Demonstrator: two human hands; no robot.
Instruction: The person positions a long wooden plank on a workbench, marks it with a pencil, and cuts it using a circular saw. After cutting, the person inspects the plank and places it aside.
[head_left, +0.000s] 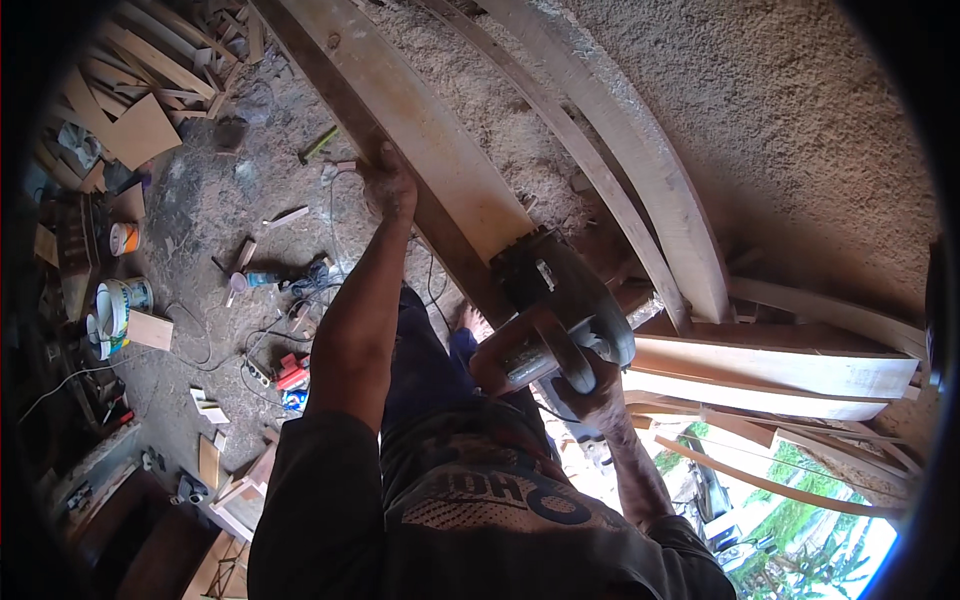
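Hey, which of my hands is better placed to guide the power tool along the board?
Probably your right hand: it grips the power tool, while your left hand holds the board by its side, farther up and apart from the tool.

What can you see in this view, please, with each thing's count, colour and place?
power tool: one, dark grey, on the long plank
long plank: one, pale brown, upper middle
curved planks: at least two, brown, upper right
boards: several, pale, right
wood scraps: many, brown, upper left
tub: one, orange and white, left
buckets: at least two, mostly white, left
foliage: uncountable, green, lower right
left hand: one, bare, at the plank's left side
right hand: one, bare, at the tool's handle
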